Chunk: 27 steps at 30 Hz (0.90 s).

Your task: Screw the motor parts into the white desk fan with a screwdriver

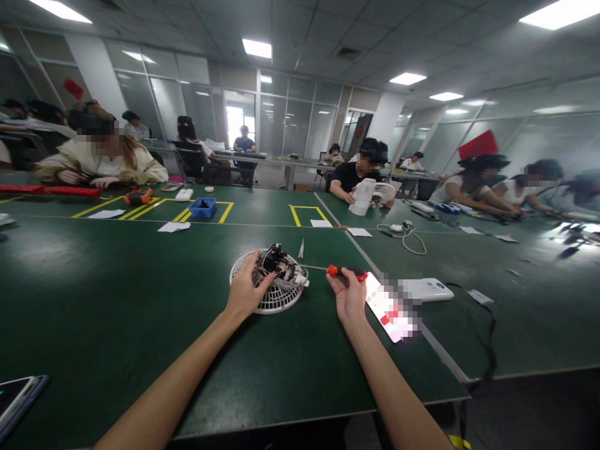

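A white round fan grille lies flat on the green table with a small motor and wires on top of it. My left hand rests on the grille's left side, fingers curled around the motor assembly. My right hand grips a screwdriver with a red and black handle. Its thin shaft points left, toward the motor.
A phone and a white device lie right of my right hand. A small tool lies behind the fan. Another phone sits at the near left edge. Farther back are a blue tray, paper slips, and several seated people.
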Available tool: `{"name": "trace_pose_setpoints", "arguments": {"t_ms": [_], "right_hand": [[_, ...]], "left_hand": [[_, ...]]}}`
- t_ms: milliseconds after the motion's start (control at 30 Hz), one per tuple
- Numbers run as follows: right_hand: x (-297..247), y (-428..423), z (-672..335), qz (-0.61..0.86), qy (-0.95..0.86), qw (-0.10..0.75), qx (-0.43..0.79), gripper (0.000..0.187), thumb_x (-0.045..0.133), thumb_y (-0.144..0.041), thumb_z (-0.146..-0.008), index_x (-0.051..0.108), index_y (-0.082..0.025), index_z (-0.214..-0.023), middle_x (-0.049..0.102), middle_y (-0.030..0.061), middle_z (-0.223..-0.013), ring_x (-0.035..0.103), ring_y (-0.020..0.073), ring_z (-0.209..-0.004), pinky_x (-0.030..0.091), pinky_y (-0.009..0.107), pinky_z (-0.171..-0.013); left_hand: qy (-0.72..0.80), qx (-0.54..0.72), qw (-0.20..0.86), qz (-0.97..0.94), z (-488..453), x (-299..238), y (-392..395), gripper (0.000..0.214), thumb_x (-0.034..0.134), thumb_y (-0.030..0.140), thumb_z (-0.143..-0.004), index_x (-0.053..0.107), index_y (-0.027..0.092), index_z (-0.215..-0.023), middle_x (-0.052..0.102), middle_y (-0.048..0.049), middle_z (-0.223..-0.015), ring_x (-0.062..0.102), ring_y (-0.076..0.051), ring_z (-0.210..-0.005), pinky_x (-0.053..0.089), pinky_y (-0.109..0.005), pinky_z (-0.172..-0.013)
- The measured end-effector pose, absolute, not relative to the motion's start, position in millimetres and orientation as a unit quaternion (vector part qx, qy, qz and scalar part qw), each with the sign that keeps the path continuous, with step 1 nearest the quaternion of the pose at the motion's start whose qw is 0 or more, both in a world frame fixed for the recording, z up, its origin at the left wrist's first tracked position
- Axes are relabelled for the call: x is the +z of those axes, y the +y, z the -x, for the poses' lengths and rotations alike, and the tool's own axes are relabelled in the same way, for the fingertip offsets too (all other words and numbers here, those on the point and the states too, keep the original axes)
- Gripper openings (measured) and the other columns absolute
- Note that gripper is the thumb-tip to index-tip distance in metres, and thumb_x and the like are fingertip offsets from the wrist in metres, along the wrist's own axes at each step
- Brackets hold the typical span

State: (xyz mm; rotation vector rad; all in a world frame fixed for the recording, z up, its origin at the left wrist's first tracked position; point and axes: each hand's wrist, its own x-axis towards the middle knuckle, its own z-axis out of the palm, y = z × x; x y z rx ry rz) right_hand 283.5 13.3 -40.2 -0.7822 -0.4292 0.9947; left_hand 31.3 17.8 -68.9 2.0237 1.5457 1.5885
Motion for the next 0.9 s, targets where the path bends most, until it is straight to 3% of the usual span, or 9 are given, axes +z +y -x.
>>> {"name": "trace_pose_setpoints", "arguments": {"t_ms": [200, 533, 700, 900], "right_hand": [[-37.4, 11.5, -283.2, 0.364, -0.206, 0.780, 0.466, 0.053, 0.088, -0.020, -0.056, 0.046, -0.025, -0.089, 0.069, -0.0079, -0.073, 0.076, 0.0189, -0.071, 0.067, 0.037, -0.073], [-37.1, 12.2, -282.4, 0.370, -0.201, 0.780, 0.462, 0.053, 0.088, -0.021, -0.055, 0.047, -0.025, -0.089, 0.069, -0.0078, -0.072, 0.076, 0.0193, -0.071, 0.067, 0.035, -0.071], [-38.6, 12.3, -281.9, 0.376, -0.213, 0.773, 0.465, 0.056, 0.091, -0.024, -0.056, 0.046, -0.025, -0.090, 0.069, -0.0083, -0.073, 0.076, 0.0196, -0.071, 0.067, 0.036, -0.072], [-33.4, 10.3, -279.1, 0.400, -0.216, 0.759, 0.466, 0.064, 0.097, -0.037, -0.051, 0.051, -0.023, -0.092, 0.073, -0.0026, -0.073, 0.073, 0.0165, -0.062, 0.062, 0.026, -0.060]], "left_hand": [[0.514, 0.541, 0.057, -0.663, -34.5, -61.7, 10.0, 0.062, 0.071, 0.042, -0.086, 0.054, 0.018, -0.140, 0.066, -0.0149, -0.131, 0.066, -0.029, -0.117, 0.052, -0.048, -0.106], [0.512, 0.557, 0.036, -0.653, -36.0, -65.7, 9.9, 0.052, 0.069, 0.039, -0.088, 0.058, 0.019, -0.136, 0.067, -0.0123, -0.127, 0.064, -0.028, -0.117, 0.052, -0.047, -0.105], [0.504, 0.574, 0.022, -0.645, -33.5, -62.8, 8.7, 0.037, 0.068, 0.038, -0.090, 0.066, 0.020, -0.123, 0.070, -0.0100, -0.119, 0.065, -0.027, -0.113, 0.052, -0.046, -0.103], [0.493, 0.585, 0.010, -0.644, -32.3, -59.8, 6.6, 0.034, 0.068, 0.039, -0.090, 0.068, 0.020, -0.119, 0.071, -0.0095, -0.116, 0.066, -0.026, -0.110, 0.053, -0.044, -0.100]]}}
